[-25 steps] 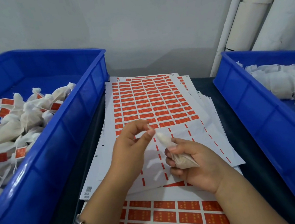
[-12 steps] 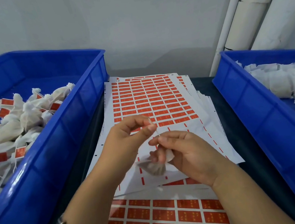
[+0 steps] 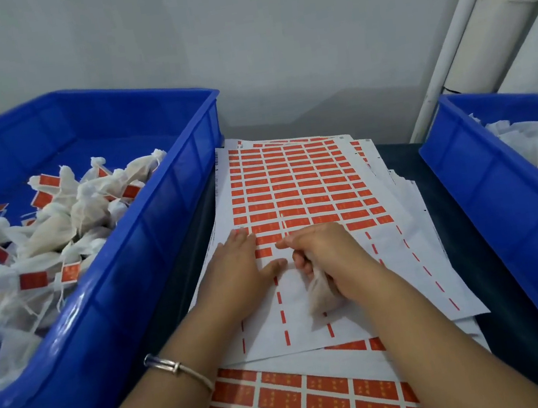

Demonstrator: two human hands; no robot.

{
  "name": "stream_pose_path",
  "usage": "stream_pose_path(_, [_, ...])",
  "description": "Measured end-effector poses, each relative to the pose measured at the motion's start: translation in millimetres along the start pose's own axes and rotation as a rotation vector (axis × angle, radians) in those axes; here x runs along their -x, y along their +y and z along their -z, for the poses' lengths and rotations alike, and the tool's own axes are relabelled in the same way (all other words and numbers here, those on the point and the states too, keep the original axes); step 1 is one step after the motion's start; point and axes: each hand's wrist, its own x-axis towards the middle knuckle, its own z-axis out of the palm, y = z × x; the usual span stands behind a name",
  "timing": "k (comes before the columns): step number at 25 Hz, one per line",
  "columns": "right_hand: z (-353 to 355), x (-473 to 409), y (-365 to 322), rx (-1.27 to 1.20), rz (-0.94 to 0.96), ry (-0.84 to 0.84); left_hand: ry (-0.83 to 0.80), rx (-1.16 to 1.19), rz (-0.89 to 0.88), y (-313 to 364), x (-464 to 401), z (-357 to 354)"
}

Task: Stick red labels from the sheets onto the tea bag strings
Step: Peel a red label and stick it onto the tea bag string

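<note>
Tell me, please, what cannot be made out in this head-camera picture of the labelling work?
- Tea bag string: hidden inside the right hand, head view.
- Print on the red labels: too small to read.
- Right bin: cut off by the frame's right edge.
- Left hand fingertips: blurred, so whether they lift a label is unclear.

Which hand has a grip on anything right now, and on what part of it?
The right hand grips a tea bag by its upper part; the body hangs below the fist. The left hand lies flat on the label sheet, holding nothing.

Soft even light, edges bowed (wide lens), slight blur.
</note>
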Motion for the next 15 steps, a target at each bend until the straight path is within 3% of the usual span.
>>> stream_pose_path(5, [-5,-17,6,0.040,0.010,0.100,0.040,-0.061,-0.046,0,1,-5])
stream_pose_path(15, [-2,-11,7,0.068,0.064,0.061,0.138,-0.097,-0.034,8,9,8])
